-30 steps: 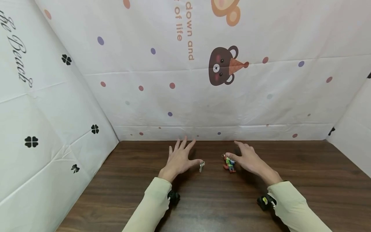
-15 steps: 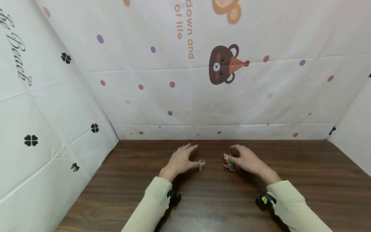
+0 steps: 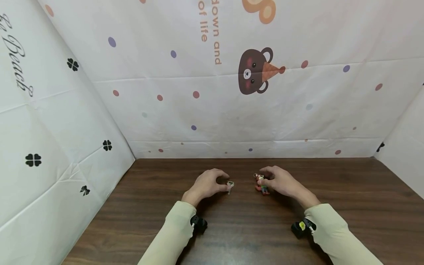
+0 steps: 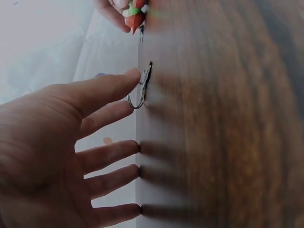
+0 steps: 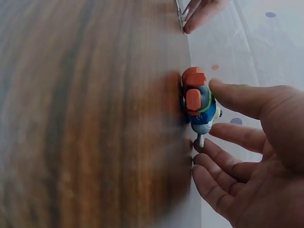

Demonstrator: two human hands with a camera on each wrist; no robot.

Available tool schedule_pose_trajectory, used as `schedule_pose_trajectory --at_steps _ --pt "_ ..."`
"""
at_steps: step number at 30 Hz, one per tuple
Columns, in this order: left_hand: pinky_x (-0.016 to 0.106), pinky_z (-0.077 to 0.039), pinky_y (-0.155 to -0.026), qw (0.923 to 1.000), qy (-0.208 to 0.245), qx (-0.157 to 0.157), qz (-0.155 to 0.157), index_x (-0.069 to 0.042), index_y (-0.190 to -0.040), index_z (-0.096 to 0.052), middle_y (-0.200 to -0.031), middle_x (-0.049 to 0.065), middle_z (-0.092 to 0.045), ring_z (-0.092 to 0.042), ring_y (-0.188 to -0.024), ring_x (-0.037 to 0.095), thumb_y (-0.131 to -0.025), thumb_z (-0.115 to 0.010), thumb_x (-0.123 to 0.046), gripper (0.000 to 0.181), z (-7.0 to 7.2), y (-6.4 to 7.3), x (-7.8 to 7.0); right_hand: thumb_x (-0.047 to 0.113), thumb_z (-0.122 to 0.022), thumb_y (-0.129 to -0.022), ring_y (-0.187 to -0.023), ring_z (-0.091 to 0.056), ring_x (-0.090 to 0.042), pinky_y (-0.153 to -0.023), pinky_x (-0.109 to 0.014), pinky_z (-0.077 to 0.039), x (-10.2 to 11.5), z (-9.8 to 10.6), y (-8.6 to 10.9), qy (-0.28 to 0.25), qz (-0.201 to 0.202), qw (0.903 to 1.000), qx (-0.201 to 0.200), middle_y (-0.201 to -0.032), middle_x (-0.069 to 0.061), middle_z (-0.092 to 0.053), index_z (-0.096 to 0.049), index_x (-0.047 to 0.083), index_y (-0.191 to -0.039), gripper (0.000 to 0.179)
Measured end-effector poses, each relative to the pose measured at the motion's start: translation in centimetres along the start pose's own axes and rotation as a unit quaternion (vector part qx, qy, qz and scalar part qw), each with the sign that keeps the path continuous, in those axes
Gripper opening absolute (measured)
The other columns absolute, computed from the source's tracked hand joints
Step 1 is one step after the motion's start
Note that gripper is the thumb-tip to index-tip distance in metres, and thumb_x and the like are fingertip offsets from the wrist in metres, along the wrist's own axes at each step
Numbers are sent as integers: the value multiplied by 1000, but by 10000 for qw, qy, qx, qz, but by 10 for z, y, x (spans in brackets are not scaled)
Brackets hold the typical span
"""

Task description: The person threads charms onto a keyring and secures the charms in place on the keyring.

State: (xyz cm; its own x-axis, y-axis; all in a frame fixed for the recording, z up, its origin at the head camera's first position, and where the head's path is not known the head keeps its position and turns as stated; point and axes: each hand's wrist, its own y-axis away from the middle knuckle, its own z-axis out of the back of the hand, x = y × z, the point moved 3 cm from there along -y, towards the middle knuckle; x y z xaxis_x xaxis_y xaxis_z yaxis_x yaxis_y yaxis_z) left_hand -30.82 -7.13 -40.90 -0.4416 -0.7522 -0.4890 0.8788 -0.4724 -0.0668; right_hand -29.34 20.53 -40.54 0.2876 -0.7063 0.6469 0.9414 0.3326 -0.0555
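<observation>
On the wooden table lies a small key [image 3: 229, 189] with a metal ring [image 4: 136, 102]. My left hand [image 3: 206, 184] bends over it. In the left wrist view, the thumb is right at the ring, the index fingertip is just beside it, and the other fingertips reach the tabletop. To the right lies a keychain figurine [image 3: 263, 188] with orange feet, a green top and blue on it. My right hand [image 3: 281, 180] arches over the figurine. The right wrist view has thumb and index finger on either side of it, spread apart, with the other fingers at the table.
The brown wooden table [image 3: 232, 235] meets a white printed cloth wall [image 3: 198, 114] close behind both hands. Another white cloth wall [image 3: 63, 162] stands at the left. A black wrist camera [image 3: 199, 223] sits under the left sleeve and another camera [image 3: 299, 229] under the right.
The left fingers have come down and bent in from their spread pose, toward the key. The right fingers have also lowered and drawn in over the figurine. Key and figurine stay in place.
</observation>
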Motion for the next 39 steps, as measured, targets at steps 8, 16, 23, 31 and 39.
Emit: schedule_pose_trajectory --at_steps 8,16,23,31,39 --pt "52 -46 -112 9997 -160 -67 -170 -17 -119 -81 -144 10 -65 -57 -137 32 -98 -81 -25 23 -1 0 -1 16 -72 -102 -100 -67 -25 -84 -45 -55 3 0 1 -154 215 9996 73 -113 -12 -69 -68 -6 -128 34" --pt "50 -51 -106 9991 -324 -259 -129 -19 -112 -82 -136 5 -69 -63 -128 29 -97 -82 -22 16 -1 0 -2 7 -70 -96 -81 -64 -20 -68 -33 -55 3 0 0 -377 109 9992 125 -98 -8 -70 -65 -8 -118 27" --pt "48 -53 -102 9981 -420 -435 -119 -21 -107 -84 -129 2 -73 -66 -123 27 -97 -82 -24 11 -1 -1 -3 18 -72 -93 -100 -59 -29 -84 -47 -51 1 2 0 354 23 9994 -34 -106 -11 -65 -68 -2 -112 28" --pt "47 -55 -100 9968 -430 -633 -249 -21 -104 -85 -126 4 -74 -68 -120 27 -98 -80 -25 9 0 -2 -5 35 -73 -102 -81 -59 -20 -73 -40 -51 1 2 -2 315 -261 9990 -182 -95 -8 -65 -69 2 -101 33" --pt "46 -56 -98 9964 -406 -726 -176 -22 -100 -85 -124 3 -75 -69 -118 25 -99 -79 -25 7 -1 -3 -3 15 -72 -99 -76 -64 -18 -66 -40 -56 -1 -2 -3 91 -363 9989 -276 -100 -13 -63 -70 -2 -106 19"
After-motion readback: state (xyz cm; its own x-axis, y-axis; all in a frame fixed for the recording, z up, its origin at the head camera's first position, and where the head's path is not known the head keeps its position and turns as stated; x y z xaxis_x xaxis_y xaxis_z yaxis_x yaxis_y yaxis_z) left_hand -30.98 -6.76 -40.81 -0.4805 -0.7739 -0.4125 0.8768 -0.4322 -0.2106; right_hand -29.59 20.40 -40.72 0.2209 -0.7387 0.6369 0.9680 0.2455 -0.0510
